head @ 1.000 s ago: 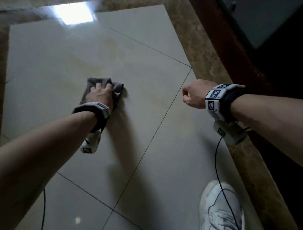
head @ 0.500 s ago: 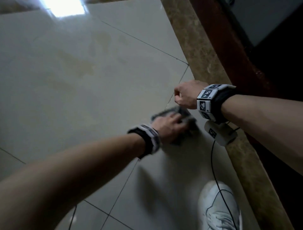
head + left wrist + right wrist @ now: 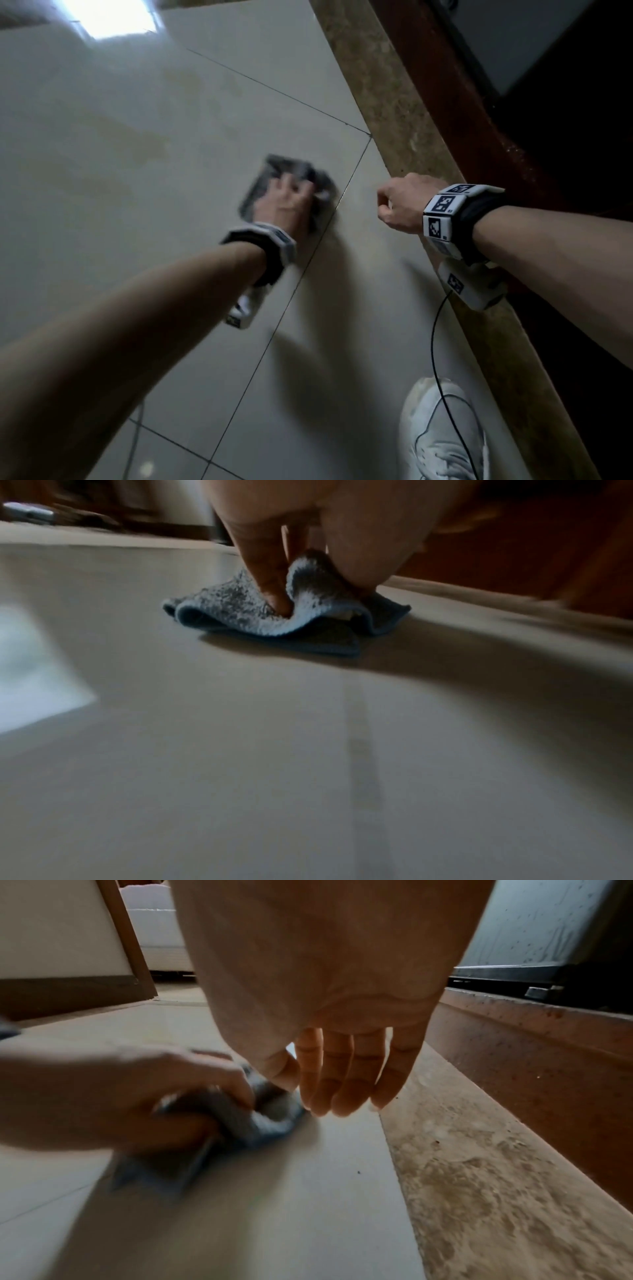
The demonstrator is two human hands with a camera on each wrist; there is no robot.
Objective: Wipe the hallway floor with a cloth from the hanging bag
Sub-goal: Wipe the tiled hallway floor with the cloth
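A grey-blue cloth (image 3: 274, 168) lies bunched on the pale floor tiles (image 3: 137, 137). My left hand (image 3: 287, 202) sits on top of it, blurred by motion. In the left wrist view the cloth (image 3: 232, 607) is folded up between a finger and the thumb of that hand (image 3: 315, 593). The right wrist view shows the left hand (image 3: 137, 1096) curled round the cloth (image 3: 270, 1118). My right hand (image 3: 394, 209) hovers to the right of the cloth, above the tile's edge. Its fingers (image 3: 329, 1091) hang loosely curled and hold nothing.
A brown stone border (image 3: 394, 102) runs along the right side of the tiles, with a dark red door frame (image 3: 462, 102) beyond it. My white shoe (image 3: 442, 435) stands at the bottom right. A black cable (image 3: 433, 342) hangs from my right wrist.
My left hand swept the cloth from the middle tile rightward to just under my right hand, then slid it back a little to the left and farther away. My right hand has barely moved.
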